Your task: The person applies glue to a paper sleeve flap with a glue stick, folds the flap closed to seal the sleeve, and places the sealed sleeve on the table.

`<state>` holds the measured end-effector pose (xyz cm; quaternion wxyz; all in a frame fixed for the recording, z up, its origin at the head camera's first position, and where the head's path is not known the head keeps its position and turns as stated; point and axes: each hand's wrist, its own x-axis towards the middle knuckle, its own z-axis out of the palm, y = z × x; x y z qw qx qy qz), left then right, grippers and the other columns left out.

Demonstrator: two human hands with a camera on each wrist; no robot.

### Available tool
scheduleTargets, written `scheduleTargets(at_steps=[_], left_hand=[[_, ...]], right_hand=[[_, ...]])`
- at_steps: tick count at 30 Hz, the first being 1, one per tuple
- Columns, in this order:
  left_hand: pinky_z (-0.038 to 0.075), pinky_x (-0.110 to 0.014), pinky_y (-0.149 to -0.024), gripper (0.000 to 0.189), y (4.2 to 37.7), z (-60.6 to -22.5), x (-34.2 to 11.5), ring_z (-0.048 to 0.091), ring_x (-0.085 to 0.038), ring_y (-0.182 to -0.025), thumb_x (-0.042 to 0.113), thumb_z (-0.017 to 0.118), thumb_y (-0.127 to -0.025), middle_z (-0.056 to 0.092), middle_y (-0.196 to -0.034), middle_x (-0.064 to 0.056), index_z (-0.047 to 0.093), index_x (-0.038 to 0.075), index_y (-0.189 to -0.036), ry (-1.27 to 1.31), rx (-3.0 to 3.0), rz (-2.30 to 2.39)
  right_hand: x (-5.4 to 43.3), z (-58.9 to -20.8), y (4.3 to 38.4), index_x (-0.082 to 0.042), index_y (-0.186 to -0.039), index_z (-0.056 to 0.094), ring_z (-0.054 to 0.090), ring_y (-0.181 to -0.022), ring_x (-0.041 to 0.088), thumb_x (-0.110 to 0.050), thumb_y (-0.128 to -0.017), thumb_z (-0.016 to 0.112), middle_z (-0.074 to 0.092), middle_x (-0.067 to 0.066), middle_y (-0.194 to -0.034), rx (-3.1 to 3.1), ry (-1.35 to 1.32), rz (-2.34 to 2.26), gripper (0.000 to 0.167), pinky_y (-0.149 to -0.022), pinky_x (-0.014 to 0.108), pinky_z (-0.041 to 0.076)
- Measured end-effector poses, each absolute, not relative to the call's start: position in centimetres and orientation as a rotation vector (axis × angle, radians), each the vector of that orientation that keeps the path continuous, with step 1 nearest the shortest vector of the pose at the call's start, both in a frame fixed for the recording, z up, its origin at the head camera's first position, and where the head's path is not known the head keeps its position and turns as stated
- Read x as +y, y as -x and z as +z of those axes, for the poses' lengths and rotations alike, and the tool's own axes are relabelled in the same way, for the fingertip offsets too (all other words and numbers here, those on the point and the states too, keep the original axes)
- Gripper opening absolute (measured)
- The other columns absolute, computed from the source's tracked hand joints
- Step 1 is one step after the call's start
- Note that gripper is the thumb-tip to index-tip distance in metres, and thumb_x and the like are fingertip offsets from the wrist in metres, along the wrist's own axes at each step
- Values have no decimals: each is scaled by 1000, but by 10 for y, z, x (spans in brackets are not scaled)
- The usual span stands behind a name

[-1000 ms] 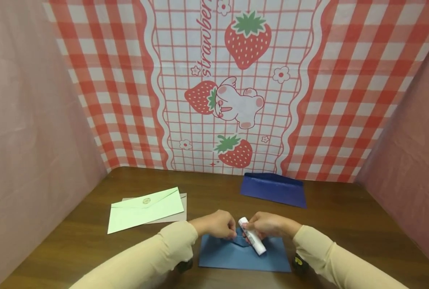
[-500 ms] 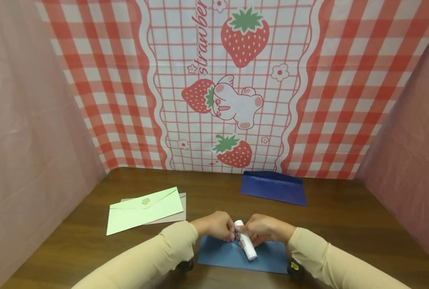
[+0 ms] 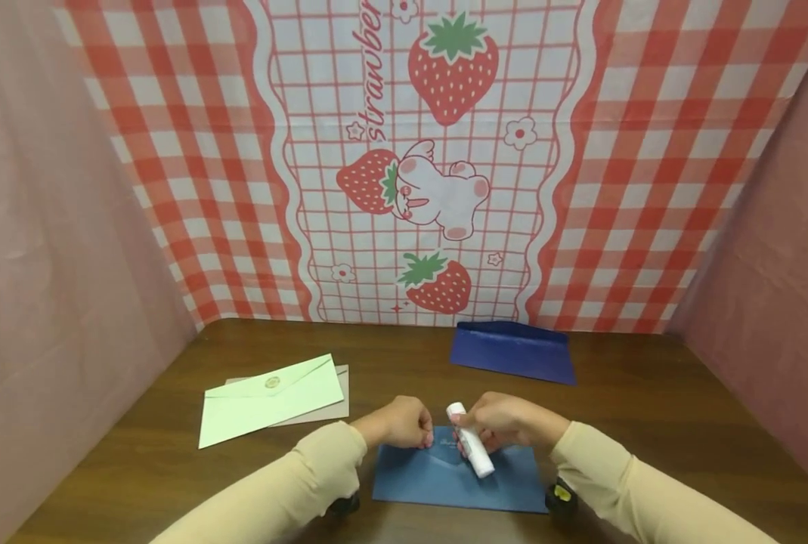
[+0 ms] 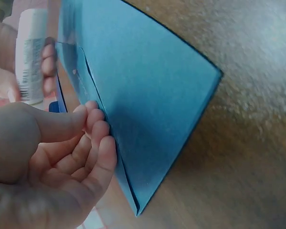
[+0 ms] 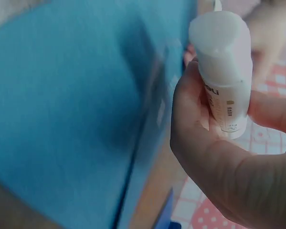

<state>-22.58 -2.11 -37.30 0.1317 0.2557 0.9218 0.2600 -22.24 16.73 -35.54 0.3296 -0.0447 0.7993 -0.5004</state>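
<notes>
A blue envelope [image 3: 458, 483] lies on the table in front of me, its flap [image 4: 76, 67] on the far side. My left hand [image 3: 407, 423] is at the envelope's upper edge, thumb and fingertips pinching at the flap; the exact contact is partly hidden by the fingers. My right hand [image 3: 509, 419] grips a white glue stick [image 3: 475, 449] slantwise above the envelope. Seen from the right wrist, the glue stick [image 5: 224, 71] sits between thumb and curled fingers, its printed label turned partly to the camera.
To the left, a pale green envelope [image 3: 274, 400] with a round seal overlaps a beige envelope [image 3: 338, 400]. A dark blue envelope [image 3: 512, 359] lies at the back right, its flap raised. A red checked strawberry cloth [image 3: 438, 227] hangs behind the wooden table [image 3: 131, 453].
The right hand first moved left with the glue stick to the flap, then back right. The left hand shifted slightly left. More of the envelope's upper middle, with faint lettering, now shows between the hands.
</notes>
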Motion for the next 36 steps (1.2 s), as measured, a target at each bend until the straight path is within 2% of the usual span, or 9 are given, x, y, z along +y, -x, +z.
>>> scheduleTargets(at_steps=[3, 10, 16, 21, 25, 30, 33, 36], left_hand=[[33, -14, -50, 12, 227, -372, -22, 45, -4, -54, 2, 69, -78, 61, -57, 0, 69, 2, -66, -730, 2677, 745], [32, -14, -48, 14, 227, -368, -16, 41, -4, -49, 3, 70, -75, 60, -53, 0, 68, 2, -62, -745, 2701, 624], [32, -13, -48, 15, 220, -366, -2, 40, -1, -49, 5, 70, -76, 49, -51, 9, 67, 4, -62, -820, 2708, 629], [33, -13, -46, 17, 213, -371, 2, 39, -1, -49, 5, 68, -76, 46, -51, 11, 66, 6, -60, -815, 2750, 627], [33, -11, -47, 13, 213, -371, 1, 40, 0, -51, -1, 65, -78, 52, -54, 7, 69, 2, -65, -815, 2701, 689], [39, -9, -50, 16, 216, -366, -8, 46, 2, -53, -11, 61, -78, 68, -64, -5, 72, -1, -75, -870, 2619, 744], [43, -12, -56, 8, 218, -362, -21, 52, -1, -60, -5, 71, -76, 70, -72, -6, 72, 2, -81, -947, 2663, 684], [49, -18, -67, 27, 219, -360, -36, 59, -9, -75, 8, 84, -69, 68, -84, -5, 70, 4, -92, -943, 2709, 602]], right_hand=[[173, -354, 228, 12, -102, 60, 64, -70, 13, -15, -98, 50, 66, 8, -81, 2123, 100, -1309, 28, -67, 29, 56], [181, -369, 232, 8, -95, 62, 62, -67, 14, -15, -96, 56, 66, 6, -76, 2264, 42, -1152, 24, -64, 28, 55], [181, -371, 233, 9, -95, 62, 61, -66, 13, -15, -96, 56, 65, 6, -75, 2265, 44, -1173, 25, -63, 26, 54], [181, -368, 234, 9, -97, 61, 62, -68, 12, -13, -97, 53, 65, 6, -76, 2186, 70, -1243, 24, -64, 26, 54], [190, -363, 233, 10, -101, 61, 64, -71, 13, -14, -99, 49, 66, 6, -80, 2114, 85, -1289, 28, -68, 28, 56], [210, -353, 230, 11, -106, 62, 64, -76, 13, -19, -99, 48, 67, 6, -82, 2098, 131, -1329, 33, -72, 31, 56], [224, -350, 227, 13, -108, 60, 64, -77, 13, -19, -99, 48, 67, 5, -83, 2091, 175, -1361, 35, -73, 31, 56], [236, -348, 222, 16, -110, 58, 65, -78, 12, -19, -99, 48, 67, 4, -86, 2079, 204, -1397, 37, -73, 30, 56]])
